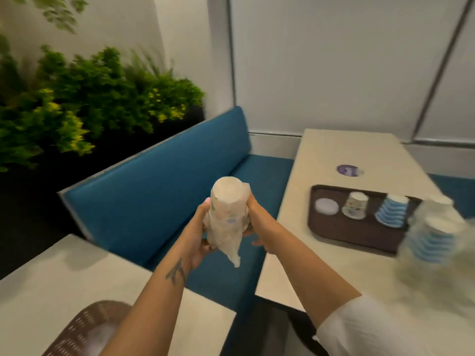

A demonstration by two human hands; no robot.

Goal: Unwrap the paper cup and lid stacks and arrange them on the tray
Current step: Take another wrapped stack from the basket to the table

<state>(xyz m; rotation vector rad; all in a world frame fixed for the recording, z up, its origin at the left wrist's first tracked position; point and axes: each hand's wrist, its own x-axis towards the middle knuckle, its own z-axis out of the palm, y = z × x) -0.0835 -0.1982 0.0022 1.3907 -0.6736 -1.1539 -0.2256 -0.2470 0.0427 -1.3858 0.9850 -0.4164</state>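
We hold the wrapped cup stack (227, 217) in the air over the blue seat (164, 191), its long axis near upright, base end tipped up toward us, the loose twisted tail of wrap hanging below. It sits between both hands: left hand (199, 233) and right hand (254, 222) each have fingers curled round its sides. Translucent wrap shows patterned cups inside. The tray (331, 229) lies well apart on the bench to our right, nearer the right hand
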